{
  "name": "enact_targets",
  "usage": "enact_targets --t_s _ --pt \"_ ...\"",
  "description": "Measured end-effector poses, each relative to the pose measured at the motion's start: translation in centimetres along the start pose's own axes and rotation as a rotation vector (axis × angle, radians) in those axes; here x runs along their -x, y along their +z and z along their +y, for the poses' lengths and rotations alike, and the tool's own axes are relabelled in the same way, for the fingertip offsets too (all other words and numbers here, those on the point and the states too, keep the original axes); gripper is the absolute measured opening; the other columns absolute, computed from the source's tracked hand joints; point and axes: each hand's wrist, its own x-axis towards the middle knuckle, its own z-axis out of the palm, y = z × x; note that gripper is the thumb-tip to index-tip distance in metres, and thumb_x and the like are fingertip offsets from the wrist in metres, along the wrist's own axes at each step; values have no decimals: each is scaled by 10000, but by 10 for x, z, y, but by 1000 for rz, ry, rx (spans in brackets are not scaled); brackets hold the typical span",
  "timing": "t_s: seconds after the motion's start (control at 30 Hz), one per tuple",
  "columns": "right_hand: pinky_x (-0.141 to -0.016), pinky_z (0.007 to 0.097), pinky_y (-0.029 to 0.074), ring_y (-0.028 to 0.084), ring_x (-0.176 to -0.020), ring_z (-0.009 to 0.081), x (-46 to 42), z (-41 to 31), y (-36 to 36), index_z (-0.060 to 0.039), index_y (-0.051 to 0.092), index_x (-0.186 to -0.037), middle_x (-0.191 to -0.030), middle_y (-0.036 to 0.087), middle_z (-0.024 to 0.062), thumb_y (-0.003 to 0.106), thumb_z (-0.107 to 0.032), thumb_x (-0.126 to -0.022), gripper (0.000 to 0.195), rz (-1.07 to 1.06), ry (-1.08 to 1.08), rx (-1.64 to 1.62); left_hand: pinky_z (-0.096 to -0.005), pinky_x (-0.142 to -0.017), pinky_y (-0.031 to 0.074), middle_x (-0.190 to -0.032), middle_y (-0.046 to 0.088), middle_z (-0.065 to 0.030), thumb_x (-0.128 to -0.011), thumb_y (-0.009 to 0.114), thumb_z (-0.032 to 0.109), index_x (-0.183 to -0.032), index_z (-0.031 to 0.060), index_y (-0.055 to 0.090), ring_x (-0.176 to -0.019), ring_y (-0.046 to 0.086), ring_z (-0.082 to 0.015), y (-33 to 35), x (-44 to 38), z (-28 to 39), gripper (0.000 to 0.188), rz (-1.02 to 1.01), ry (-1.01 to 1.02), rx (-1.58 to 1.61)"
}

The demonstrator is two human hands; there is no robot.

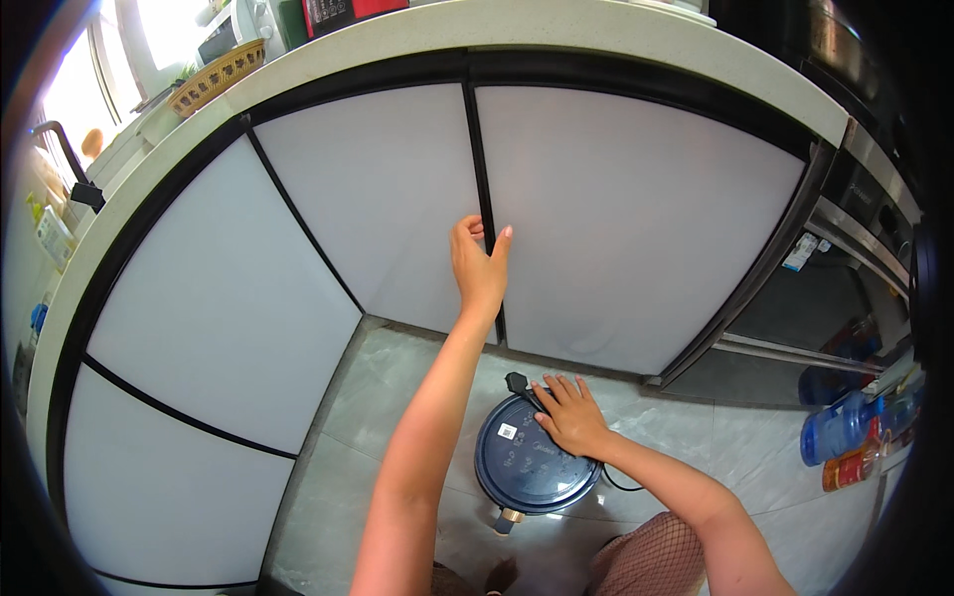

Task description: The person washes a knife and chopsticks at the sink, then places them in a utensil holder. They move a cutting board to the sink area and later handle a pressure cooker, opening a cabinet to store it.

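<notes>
My left hand (479,261) is at the black-edged seam between two pale cabinet doors, the left door (373,201) and the right door (633,216). Its fingers curl at the left door's edge and the thumb lies over the seam; whether they grip the edge cannot be made out. Below, my right hand (572,417) rests with spread fingers on the lid of a round dark blue electric pan (529,469), which stands on the tiled floor. A black power plug (516,383) lies at the pan's upper rim, beside the fingertips. Both doors look closed.
A pale countertop (596,28) curves above the cabinets, with a woven basket (220,77) at upper left. At right are a dark built-in appliance (805,298), a large blue water bottle (838,432) and an oil bottle (850,469). A black cord (622,486) trails right of the pan.
</notes>
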Motion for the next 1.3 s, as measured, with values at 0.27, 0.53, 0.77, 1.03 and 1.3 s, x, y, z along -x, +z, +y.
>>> enact_targets --t_s 0.27,0.53,0.77,1.03,1.3 --pt "-1024 510 244 377 -1213 370 1 2 0 -58 370 -1329 -1304 409 204 396 -345 -917 502 43 2 -16 -417 -973 288 -1173 447 -132 -790 624 202 -1160 23 448 -1123 379 -310 1 -29 40 447 295 436 -234" --pt "-1028 505 235 356 -1226 378 1 -1 0 -62 391 -1312 -1305 411 200 400 -323 -918 473 71 -29 17 -470 -1019 234 -1272 397 -155 -754 544 96 -1255 14 407 -1212 314 -335 -15 -99 117 525 329 755 -376" --pt "-1044 499 209 313 -1251 376 1 -4 -7 -65 404 -1298 -1322 388 190 423 -279 -909 444 69 -85 -10 -562 -1006 212 -1208 445 -116 -692 484 64 -1250 48 443 -1167 358 -323 -20 -116 124 560 353 809 -813" --pt "-1040 513 201 306 -1256 379 2 -2 -1 -61 386 -1312 -1334 372 188 405 -341 -915 487 20 -70 19 -503 -1027 214 -1157 495 -62 -695 535 122 -1215 70 465 -1094 407 -280 -30 -116 123 527 356 859 -840" --pt "-1061 511 164 232 -1293 397 4 -9 2 -37 356 -1326 -1370 314 210 389 -393 -911 548 -6 -8 -55 -470 -1002 254 -1162 517 -23 -705 603 163 -1236 120 455 -1062 436 -258 -39 -118 120 553 363 916 -868"
